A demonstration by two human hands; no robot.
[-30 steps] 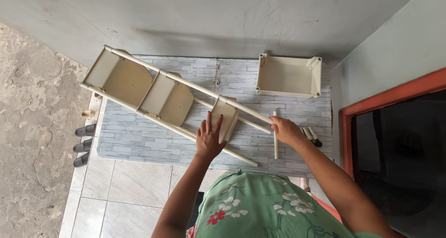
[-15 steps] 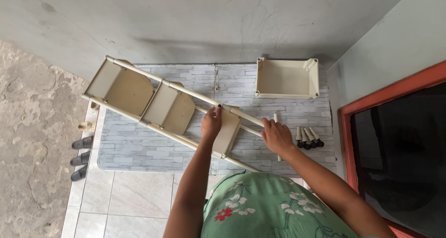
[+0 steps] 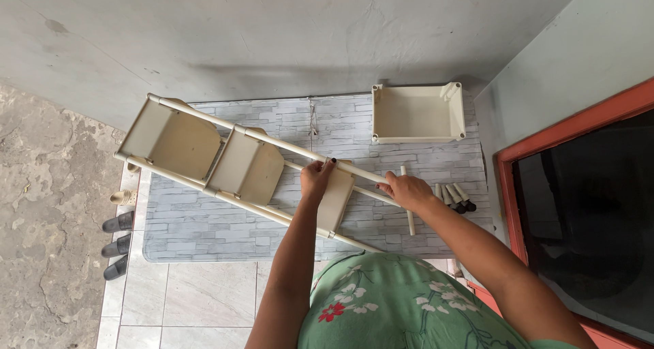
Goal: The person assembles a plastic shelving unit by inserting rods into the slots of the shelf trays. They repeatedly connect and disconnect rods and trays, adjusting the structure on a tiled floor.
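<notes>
Gripping cream rack [image 3: 238, 161] rails, left hand [image 3: 317, 180] and right hand [image 3: 407, 189] fingers curled shut, arms outstretched

No packages, labels, signs or screens show anywhere in the view — none on the floor, none against the walls — and nothing here carries print of any kind.

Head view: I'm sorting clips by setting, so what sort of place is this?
Probably a home porch or entryway. A brick-pattern mat lies on tiled floor beside rough concrete, sandals line its edge, and a red-framed doorway stands at right. Both hands grip a cream plastic shelf rack.
</notes>
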